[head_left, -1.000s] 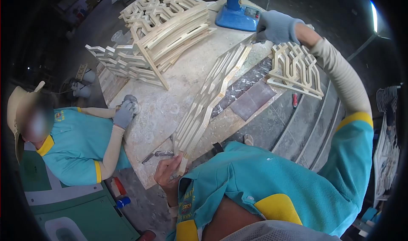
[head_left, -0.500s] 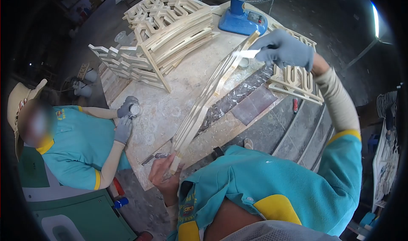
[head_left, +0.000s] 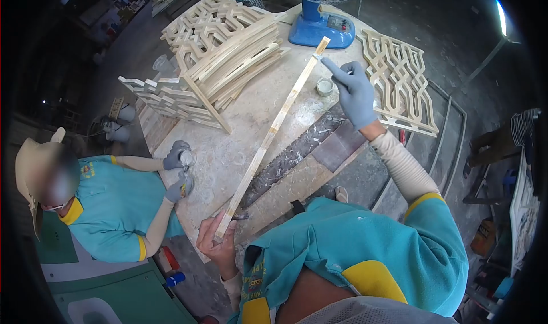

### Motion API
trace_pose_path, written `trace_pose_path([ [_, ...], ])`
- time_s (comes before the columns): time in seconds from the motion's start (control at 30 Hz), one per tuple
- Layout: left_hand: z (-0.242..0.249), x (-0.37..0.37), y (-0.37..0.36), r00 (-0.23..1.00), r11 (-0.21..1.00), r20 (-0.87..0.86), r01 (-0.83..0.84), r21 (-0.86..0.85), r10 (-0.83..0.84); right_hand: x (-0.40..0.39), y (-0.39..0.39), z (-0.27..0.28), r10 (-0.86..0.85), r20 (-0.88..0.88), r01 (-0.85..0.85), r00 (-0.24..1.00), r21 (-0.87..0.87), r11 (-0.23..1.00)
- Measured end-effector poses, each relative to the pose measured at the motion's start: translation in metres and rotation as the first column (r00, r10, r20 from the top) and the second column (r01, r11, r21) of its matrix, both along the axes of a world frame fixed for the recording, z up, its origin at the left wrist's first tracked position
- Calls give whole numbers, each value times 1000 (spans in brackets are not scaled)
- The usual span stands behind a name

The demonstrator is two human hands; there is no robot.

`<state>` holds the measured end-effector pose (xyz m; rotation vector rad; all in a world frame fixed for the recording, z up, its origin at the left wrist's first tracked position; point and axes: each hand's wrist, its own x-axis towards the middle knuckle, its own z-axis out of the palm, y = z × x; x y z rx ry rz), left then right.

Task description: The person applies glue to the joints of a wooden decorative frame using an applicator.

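Note:
A long pale wooden piece (head_left: 274, 131) is seen edge-on, slanting across the view above the table. My bare left hand (head_left: 218, 239) grips its lower end between thumb and fingers. My right hand (head_left: 355, 93), in a grey glove, is near its upper end, index finger stretched out and touching or almost touching the edge, with the other fingers curled. Something small and white shows at that fingertip. Just left of the glove, a small round pot (head_left: 325, 86) of whitish material stands on the table (head_left: 251, 107).
Stacked wooden lattice panels (head_left: 240, 55) fill the table's far left. A blue fan (head_left: 319, 30) stands at the far edge, with another lattice panel (head_left: 399, 81) to its right. At the left, a co-worker (head_left: 120, 201) in grey gloves holds a small round container (head_left: 186, 158).
The wooden piece has turned from showing its lattice slats to edge-on. My right hand has moved down and left, its index finger now extended. The co-worker's hands have parted slightly.

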<state>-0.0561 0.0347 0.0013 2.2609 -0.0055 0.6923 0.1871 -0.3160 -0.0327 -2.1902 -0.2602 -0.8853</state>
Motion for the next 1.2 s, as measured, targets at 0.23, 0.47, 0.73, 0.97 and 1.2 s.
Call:
trace_pose_path([
  [0.23,2,6,2,1000,1000,10,-15,-24,15,-18,-3,-17,-42,-51,36,998,-103,994],
  [0.47,4,3,2,998,1000,-51,-22,-16,21,-12,-7,35,-45,-183,32,982,-70,997],
  [0.73,9,5,-4,998,999,-61,-34,-14,33,-25,-2,55,77,-311,-143,947,-196,970],
  [0.97,12,10,-6,999,999,-41,33,31,-31,-10,1,39,-15,-290,-53,957,-227,972],
  [1.2,10,8,-8,996,999,-77,37,25,-35,-10,-15,48,48,-337,-103,940,-148,984],
])
